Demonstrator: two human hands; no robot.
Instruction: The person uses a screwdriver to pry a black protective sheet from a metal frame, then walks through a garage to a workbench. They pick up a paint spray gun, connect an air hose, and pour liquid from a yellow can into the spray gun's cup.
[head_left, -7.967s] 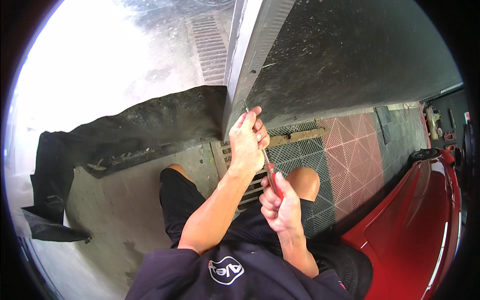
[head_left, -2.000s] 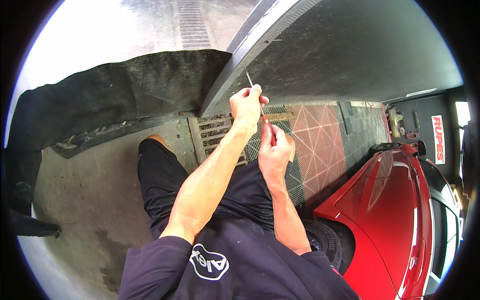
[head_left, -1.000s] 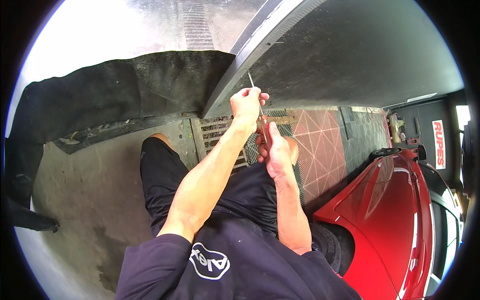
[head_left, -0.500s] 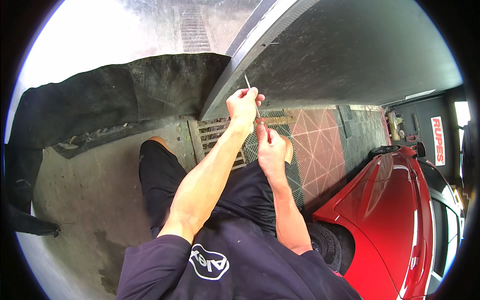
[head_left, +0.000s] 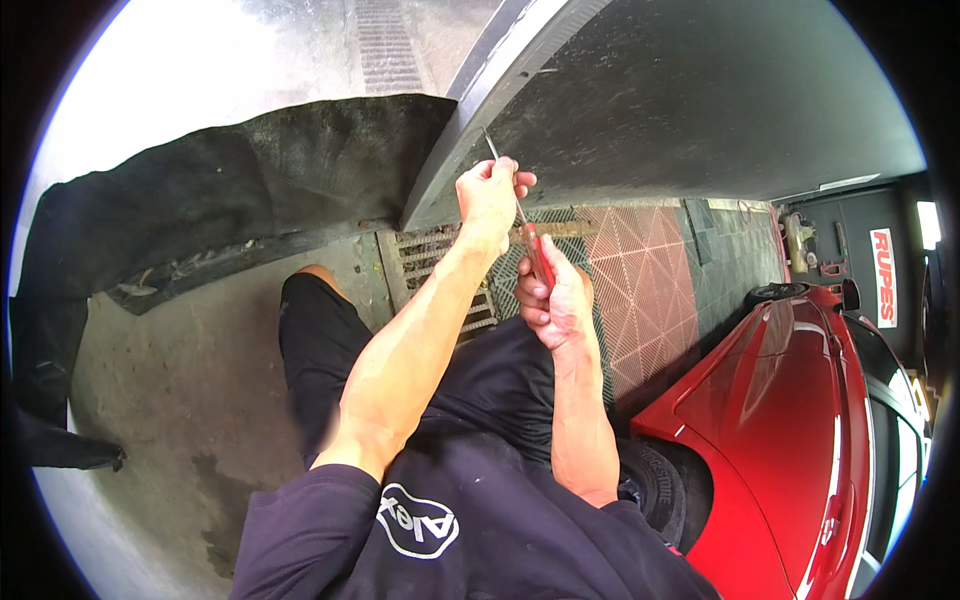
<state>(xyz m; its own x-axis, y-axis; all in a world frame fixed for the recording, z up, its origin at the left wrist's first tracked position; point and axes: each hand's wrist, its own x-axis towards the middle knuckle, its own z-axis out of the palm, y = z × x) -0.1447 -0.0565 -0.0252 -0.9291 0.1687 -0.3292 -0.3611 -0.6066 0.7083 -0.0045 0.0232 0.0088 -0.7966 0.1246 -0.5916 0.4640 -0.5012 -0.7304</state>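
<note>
A screwdriver with a red handle (head_left: 541, 262) and a thin metal shaft points up and away from me. My right hand (head_left: 562, 305) is wrapped round the handle. Farther up, my left hand (head_left: 487, 200) pinches the shaft between thumb and fingers. The tip reaches the lower part of a large dark panel (head_left: 690, 100), close to its grey metal edge (head_left: 500, 85). I cannot tell whether the tip sits in a screw there.
A black flexible sheet (head_left: 250, 165) hangs on the left. Below are a slotted drain grate (head_left: 430, 262) and red floor tiles (head_left: 645, 270). A red car (head_left: 770, 430) stands at the right, its tyre (head_left: 660, 490) near my right elbow.
My right hand has turned on the handle, its palm now showing more and the red handle coming into view. My left hand stays on the shaft, with only a slight shift.
</note>
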